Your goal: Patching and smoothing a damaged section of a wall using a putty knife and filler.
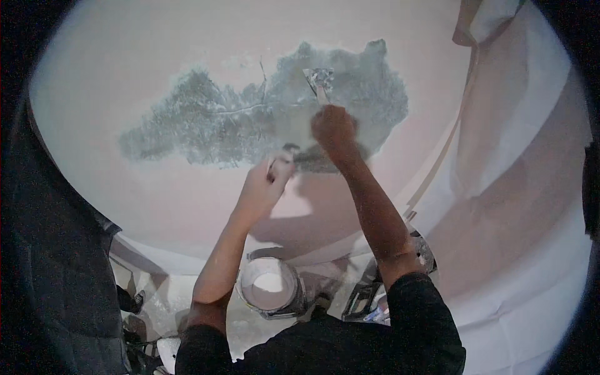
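In front of me is a pale pinkish wall [156, 206] with a wide, ragged grey-green patch [206, 125] across it. A thin light crack-like line runs through the patch. My right hand [335, 130] is closed round the handle of a putty knife [321, 79], whose broad blade is against or close to the patch's upper right part and is smeared with whitish material. Lower and to the left, my left hand [265, 182] is closed near the patch's bottom edge. A small dark-tipped thing shows at its fingers, too blurred to name.
Below the wall, a round bucket [270, 287] of pale, smooth material stands on a spattered floor. Right of it sits a black crate-like item [361, 302]. Creased pale sheeting [512, 237] hangs along the right side, and a dark cloth or curtain [56, 250] fills the left.
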Available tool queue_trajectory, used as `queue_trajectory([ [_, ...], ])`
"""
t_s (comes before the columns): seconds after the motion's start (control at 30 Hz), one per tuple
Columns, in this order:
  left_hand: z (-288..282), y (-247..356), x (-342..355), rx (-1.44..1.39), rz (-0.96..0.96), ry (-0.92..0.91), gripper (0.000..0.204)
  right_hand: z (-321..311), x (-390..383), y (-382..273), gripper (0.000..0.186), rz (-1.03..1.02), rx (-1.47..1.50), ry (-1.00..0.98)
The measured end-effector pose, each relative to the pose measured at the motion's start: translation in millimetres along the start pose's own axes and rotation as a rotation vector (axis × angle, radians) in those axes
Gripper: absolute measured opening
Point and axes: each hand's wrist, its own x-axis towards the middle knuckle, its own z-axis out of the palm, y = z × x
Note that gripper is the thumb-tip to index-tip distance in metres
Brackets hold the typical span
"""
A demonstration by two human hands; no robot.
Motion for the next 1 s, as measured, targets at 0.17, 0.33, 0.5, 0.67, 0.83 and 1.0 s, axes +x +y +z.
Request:
queue_trajectory([
  [0.17,33.9,29.5,49.8,-0.041,0.131,-0.009,0.042,16.2,9.5,41.7,0.023,-0.352,-0.184,0.105],
  [0.33,45.9,8.8,74.9,0.019,0.239,-0.011,0.048,6.3,-6.2,32.4,0.023,-0.245,0.025,0.112],
  [0.5,49.0,12.0,86.5,0.004,0.19,-0.015,0.052,4.2,7.0,31.9,0.026,-0.142,0.058,-0.092],
  [0.67,17.6,46.0,103.2,0.187,0.141,0.027,0.048,35.3,13.3,65.3,0.035,-0.435,0.052,0.304],
  [0.83,-9.3,24.8,137.4,0.823,0.436,0.405,0.073,0.7,6.7,35.8,0.057,-0.075,0.108,0.089],
  [1.0,-51.8,3.3,141.3,0.938,0.427,0.472,0.102,8.1,9.5,24.3,0.071,-0.022,-0.041,0.018],
])
